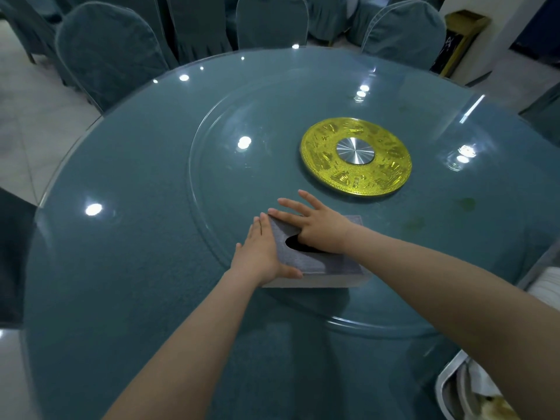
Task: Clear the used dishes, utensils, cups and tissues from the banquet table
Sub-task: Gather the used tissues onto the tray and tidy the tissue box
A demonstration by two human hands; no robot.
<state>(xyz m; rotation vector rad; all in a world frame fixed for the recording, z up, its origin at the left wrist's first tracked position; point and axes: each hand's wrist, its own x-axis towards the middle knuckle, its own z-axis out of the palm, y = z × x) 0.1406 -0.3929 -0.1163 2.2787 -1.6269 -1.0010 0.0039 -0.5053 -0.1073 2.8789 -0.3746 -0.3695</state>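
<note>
Grey tissue box (318, 262): on the glass turntable (242, 183) of the round counter (121, 268). Left hand (260, 256) flat against its left side; right hand (315, 225) resting flat on top, fingers spread.

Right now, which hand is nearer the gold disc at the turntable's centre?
Right. The right hand lies flat on top of the grey tissue box, just short of the gold disc. The left hand presses the box's left side, farther away.

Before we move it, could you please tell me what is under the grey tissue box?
The tissue box rests near the edge of the round glass turntable, with the left hand against its side and the right hand on top. Anything beneath the box itself is hidden.
</note>
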